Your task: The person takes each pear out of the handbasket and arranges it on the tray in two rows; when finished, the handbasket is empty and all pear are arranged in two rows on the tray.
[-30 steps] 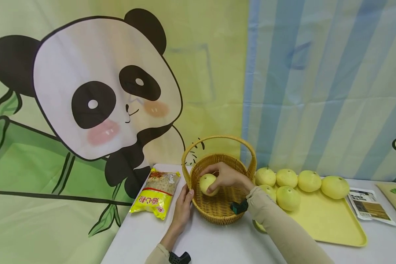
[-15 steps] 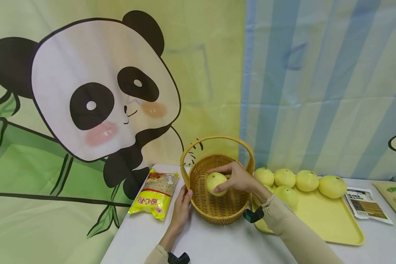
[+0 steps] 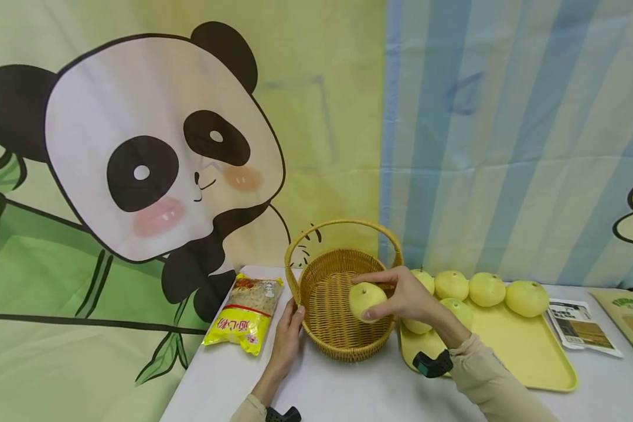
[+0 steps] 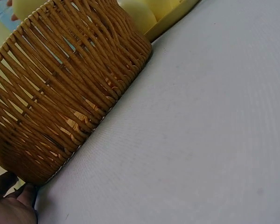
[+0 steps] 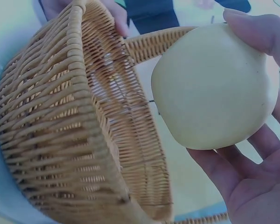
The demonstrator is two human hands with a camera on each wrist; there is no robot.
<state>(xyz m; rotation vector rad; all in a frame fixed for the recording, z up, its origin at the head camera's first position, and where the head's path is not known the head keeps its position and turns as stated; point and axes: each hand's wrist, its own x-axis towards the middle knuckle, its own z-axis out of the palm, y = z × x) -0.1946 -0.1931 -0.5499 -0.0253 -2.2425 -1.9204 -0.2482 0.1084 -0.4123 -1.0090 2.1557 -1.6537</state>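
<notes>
My right hand [image 3: 397,294] grips a pale yellow pear [image 3: 366,299] just above the right inner side of a woven basket [image 3: 328,346] with a hoop handle. In the right wrist view the pear [image 5: 214,88] sits between thumb and fingers of that hand [image 5: 252,182], beside the basket rim [image 5: 79,70]. My left hand [image 3: 287,337] rests with fairly straight fingers against the basket's left outer wall. The left wrist view shows the basket wall [image 4: 60,93] close up and part of the left hand [image 4: 11,205] at the bottom corner.
A yellow tray [image 3: 511,351] with several more pears [image 3: 487,289] lies right of the basket. A yellow food packet [image 3: 245,313] lies to its left. Flat packages [image 3: 580,325] sit at the far right. A printed backdrop stands directly behind the white table [image 3: 348,392].
My right hand has carried the pear rightward, from the basket's left inner side to its right side near the tray. The left hand has stayed against the basket.
</notes>
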